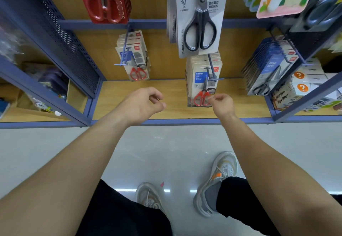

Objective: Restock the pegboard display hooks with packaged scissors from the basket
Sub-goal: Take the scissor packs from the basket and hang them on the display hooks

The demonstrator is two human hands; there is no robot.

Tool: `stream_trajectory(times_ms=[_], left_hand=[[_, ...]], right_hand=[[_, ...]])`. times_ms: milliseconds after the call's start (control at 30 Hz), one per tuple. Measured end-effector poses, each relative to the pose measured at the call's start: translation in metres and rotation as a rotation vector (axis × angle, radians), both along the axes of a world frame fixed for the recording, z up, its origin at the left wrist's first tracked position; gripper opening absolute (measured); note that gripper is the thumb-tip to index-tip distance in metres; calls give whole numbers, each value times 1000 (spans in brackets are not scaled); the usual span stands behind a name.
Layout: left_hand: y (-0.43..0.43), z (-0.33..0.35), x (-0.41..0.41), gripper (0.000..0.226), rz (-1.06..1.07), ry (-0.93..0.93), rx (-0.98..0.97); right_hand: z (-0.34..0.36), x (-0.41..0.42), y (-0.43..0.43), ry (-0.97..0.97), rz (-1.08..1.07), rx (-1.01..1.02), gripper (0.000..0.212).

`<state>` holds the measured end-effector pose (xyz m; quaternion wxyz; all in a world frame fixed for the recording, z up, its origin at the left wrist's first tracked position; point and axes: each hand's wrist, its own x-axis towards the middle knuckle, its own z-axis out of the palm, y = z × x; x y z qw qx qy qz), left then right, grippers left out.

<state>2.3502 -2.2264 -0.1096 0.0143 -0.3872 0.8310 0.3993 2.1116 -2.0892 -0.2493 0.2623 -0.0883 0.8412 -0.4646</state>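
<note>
Red-handled scissors pack [202, 85] touching curled right hand [222, 104], grip on it unclear; left hand [142, 102] loosely curled, empty

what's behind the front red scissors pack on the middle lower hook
More packs hang behind it on the same hook; only their top and left edges show. The front pack covers their scissors.

Wood-grain shelf [166, 98], matt. Blue painted metal frame [185, 121], perforated metal side panel [61, 37]. Glossy card-and-plastic scissor packs [199, 87] on metal hooks [211, 67]. Smooth glossy floor [166, 152].
</note>
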Motion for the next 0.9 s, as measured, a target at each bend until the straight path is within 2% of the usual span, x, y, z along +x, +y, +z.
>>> stream_trajectory(times_ms=[133,267,333,433,467,500,600,633,900], left_hand=[[3,2,6,22,15,6,13],[0,-1,16,22,33,-11,37],[-5,-4,19,22,40,-21,34],[-12,-7,17,23,52,-12,32],[-13,-7,14,23,50,-5,37],[-14,-8,11,23,46,1,43],[-13,-10,-1,22,26,21,71],[-12,-10,-4,22,19,25,81],[-7,-10,-17,21,18,48,104]], right_hand=[[4,3,-1,52,85,12,55],[5,-1,-13,96,42,-36,68],[-4,-1,-18,111,36,-20,59],[-24,1,-20,140,18,-55,24],[-32,2,-18,142,13,-95,20],[-35,4,-16,131,11,-138,20],[-33,7,-15,86,27,-203,54],[-33,6,-16,82,19,-204,59],[-27,4,-31,142,-22,-134,59]])
